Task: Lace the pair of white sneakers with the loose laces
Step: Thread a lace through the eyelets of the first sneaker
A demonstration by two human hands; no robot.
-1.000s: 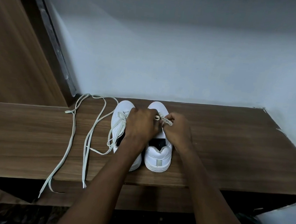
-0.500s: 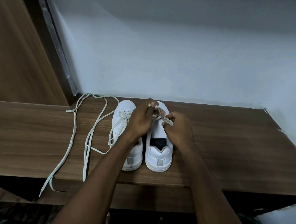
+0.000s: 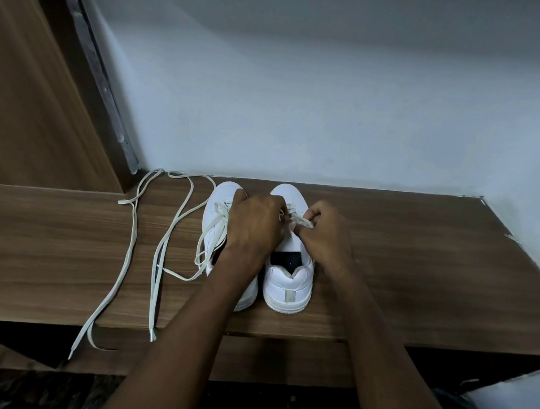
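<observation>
Right hand (image 3: 325,235) is pinching a short stretch of lace (image 3: 303,222) btwn thumb and curled fingers, just above the tongue of the right sneaker (image 3: 288,273). Left hand (image 3: 254,226) is sitting right beside it, fingers curled down over the same shoe's eyelet area; fingertips are hidden under the knuckles, so can't tell exactly what that grip is closing on, tho the lace is running straight into it. Both hands are nearly touching over the front of that shoe.

Moving outward: right sneaker is standing upright, heel toward the camera, dark inside showing at the collar. Left sneaker (image 3: 218,219) is pressed up beside it, partly covered by the left forearm, w/ a loose lace (image 3: 176,227) threaded thru its front eyelets and trailing off to the left. That lace is looping across the wooden bench (image 3: 421,270) and back toward the wall corner, ends hanging over the bench's near edge. Both shoes are sitting near the middle of the bench, toes pointing at the pale wall (image 3: 305,108). Brown wooden panel (image 3: 23,95) is rising on the left.
</observation>
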